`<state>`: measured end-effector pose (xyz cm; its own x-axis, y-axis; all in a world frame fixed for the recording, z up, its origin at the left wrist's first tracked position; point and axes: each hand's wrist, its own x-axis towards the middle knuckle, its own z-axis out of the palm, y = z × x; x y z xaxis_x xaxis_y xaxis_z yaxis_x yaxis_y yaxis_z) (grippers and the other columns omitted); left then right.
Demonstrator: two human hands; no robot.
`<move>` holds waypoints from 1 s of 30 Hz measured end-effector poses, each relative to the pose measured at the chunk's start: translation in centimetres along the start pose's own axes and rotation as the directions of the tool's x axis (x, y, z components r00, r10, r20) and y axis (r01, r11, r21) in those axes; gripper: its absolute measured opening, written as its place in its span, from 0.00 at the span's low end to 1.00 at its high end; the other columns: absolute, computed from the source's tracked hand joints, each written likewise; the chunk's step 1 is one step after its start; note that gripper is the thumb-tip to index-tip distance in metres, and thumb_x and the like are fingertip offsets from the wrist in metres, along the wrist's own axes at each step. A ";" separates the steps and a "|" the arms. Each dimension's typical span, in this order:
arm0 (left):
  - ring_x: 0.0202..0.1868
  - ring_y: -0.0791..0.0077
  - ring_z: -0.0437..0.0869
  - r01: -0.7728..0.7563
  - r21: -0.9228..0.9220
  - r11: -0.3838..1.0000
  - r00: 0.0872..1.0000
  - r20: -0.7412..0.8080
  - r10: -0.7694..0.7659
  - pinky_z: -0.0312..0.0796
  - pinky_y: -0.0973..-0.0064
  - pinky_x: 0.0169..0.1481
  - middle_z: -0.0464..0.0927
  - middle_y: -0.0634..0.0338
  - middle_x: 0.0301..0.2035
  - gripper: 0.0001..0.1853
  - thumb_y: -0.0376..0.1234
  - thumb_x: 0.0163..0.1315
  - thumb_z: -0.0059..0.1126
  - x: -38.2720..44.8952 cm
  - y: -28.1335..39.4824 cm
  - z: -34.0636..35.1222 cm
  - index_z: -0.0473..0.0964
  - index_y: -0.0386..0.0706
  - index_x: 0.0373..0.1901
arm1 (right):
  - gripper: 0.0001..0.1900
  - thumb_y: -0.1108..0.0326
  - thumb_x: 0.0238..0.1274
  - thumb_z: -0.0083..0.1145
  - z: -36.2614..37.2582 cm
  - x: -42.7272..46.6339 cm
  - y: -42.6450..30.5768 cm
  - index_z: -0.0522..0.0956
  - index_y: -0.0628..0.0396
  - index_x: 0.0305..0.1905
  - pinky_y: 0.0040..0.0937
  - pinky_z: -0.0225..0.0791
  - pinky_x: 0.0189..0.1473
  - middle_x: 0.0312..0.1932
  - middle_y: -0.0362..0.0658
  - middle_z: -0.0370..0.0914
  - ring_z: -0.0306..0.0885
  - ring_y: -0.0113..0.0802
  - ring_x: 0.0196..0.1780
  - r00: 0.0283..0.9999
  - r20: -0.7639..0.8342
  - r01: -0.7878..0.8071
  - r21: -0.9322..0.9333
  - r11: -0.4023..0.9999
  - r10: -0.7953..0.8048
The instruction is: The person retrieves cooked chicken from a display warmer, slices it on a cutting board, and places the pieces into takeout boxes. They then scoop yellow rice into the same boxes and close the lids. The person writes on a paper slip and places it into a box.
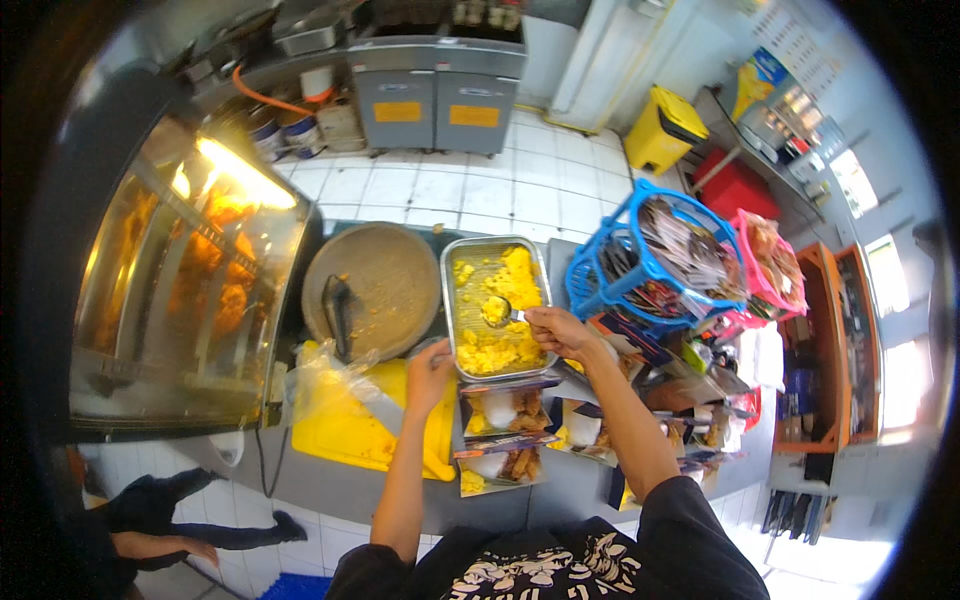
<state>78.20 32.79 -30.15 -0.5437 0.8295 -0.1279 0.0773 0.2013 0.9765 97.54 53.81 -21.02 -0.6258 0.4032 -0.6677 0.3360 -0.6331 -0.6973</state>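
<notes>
My right hand (pixel 559 330) grips the handle of a metal spoon (pixel 499 311), whose bowl holds some scrambled egg over a ribbed metal tray (pixel 445 300). Scrambled egg (pixel 517 274) lies in patches in the tray. At the tray's left rim is my left hand (pixel 430 367), fingers bent; whether they pinch the rim cannot be told. Just below the tray, towards me, stand two open food boxes (pixel 499 415) with white rice, fried chicken and egg. Another open box (pixel 585 431) with similar food lies under my right forearm.
Left are a round wooden board (pixel 382 292) with black-handled tongs, a yellow cutting board (pixel 345 427) with a clear plastic bag, and a lit glass warming cabinet (pixel 187 285). Blue (pixel 585 281) and pink (pixel 795 300) baskets of packets stand right. Another person (pixel 157 525) is at lower left.
</notes>
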 end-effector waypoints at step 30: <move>0.71 0.53 0.68 -0.984 0.042 0.176 0.037 0.999 -0.032 0.71 0.63 0.69 0.64 0.49 0.70 0.24 0.31 0.64 0.52 -14.4 9.3 47.7 0.70 0.33 0.62 | 0.11 0.64 0.65 0.57 -34.9 -37.9 19.2 0.82 0.60 0.31 0.41 0.72 0.28 0.25 0.51 0.81 0.80 0.44 0.27 0.712 -0.288 0.070 -0.878 0.473 -0.640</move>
<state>126.62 47.61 -27.48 0.8122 0.5444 -0.2096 0.5834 -0.7586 0.2901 152.25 49.44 -18.20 -0.4583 0.8827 -0.1042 0.7331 0.3091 -0.6059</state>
